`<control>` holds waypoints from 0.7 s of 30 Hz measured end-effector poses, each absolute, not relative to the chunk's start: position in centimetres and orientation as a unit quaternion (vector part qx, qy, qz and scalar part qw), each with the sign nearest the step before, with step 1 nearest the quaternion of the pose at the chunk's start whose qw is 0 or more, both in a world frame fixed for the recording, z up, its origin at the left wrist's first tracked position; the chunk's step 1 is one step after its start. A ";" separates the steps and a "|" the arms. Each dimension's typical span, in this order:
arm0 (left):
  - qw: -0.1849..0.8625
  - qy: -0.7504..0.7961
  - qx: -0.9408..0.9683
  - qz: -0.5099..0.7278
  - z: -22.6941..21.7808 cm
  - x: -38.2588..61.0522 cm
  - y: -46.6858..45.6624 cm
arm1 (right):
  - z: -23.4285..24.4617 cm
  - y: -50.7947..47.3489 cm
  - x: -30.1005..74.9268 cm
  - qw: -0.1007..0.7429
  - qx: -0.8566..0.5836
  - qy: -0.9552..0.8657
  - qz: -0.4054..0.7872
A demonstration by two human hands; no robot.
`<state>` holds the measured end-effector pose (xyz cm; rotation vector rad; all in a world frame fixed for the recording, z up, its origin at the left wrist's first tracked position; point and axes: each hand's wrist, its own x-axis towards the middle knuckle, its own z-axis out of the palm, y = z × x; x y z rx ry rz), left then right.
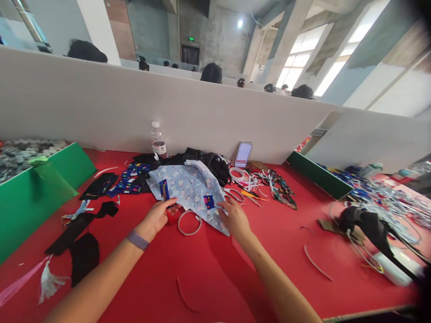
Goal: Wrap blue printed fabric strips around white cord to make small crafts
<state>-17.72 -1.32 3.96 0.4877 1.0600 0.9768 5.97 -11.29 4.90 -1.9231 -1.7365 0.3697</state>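
A light blue printed cloth [190, 188] with small dark blue patches lies spread on the red table [276, 233]. My left hand [157, 216] is closed at the cloth's near left edge, pinching something small and red. My right hand [234, 216] rests on the cloth's near right corner, its fingers pressing the fabric. A thin white hoop [189, 223] lies between the two hands, just in front of the cloth.
A water bottle [158, 140] stands by the grey partition. Black and patterned fabric pieces [101, 185], headbands and ribbons [266, 181] lie around. Green dividers [40, 188] flank the table. A black tool and tangled strips [373, 224] lie at the right. Other people's heads show beyond the partition.
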 end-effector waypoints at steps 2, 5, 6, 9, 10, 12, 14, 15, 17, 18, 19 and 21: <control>0.722 0.483 0.233 0.436 4.3 -17.6 -1.4 | 4.6 -9.3 4.8 0.228 -0.694 -0.673 0.121; 0.719 0.484 0.252 0.431 4.7 -18.0 -1.4 | 4.0 -7.2 3.5 0.193 -0.693 -0.689 0.090; 0.718 0.484 0.259 0.429 4.7 -18.3 -1.4 | 4.0 -6.8 3.4 0.188 -0.694 -0.691 0.077; 0.717 0.484 0.274 0.421 4.8 -19.5 -1.6 | 4.6 -7.3 3.9 0.196 -0.697 -0.689 0.035; 0.714 0.488 0.277 0.418 4.8 -20.0 -1.7 | 5.0 -7.9 4.5 0.203 -0.700 -0.684 0.020; 0.705 0.492 0.298 0.415 5.1 -20.9 -2.3 | 5.7 -9.6 6.4 0.208 -0.718 -0.664 -0.007; 0.688 0.502 0.317 0.418 5.5 -21.7 -3.2 | 6.2 -11.7 8.9 0.203 -0.742 -0.639 -0.027; 0.681 0.508 0.324 0.416 5.8 -22.1 -3.8 | 6.2 -12.8 10.0 0.196 -0.753 -0.628 -0.032; 0.683 0.513 0.333 0.400 6.5 -22.5 -5.2 | 6.0 -14.5 11.6 0.186 -0.772 -0.607 -0.039; 0.690 0.510 0.334 0.390 6.9 -22.6 -6.0 | 5.7 -15.1 11.9 0.185 -0.777 -0.601 -0.039; 0.698 0.508 0.332 0.381 7.3 -22.7 -6.9 | 5.3 -15.7 11.8 0.185 -0.773 -0.606 -0.033; 0.709 0.504 0.332 0.366 7.8 -22.6 -8.7 | 4.3 -16.3 10.7 0.184 -0.744 -0.643 -0.006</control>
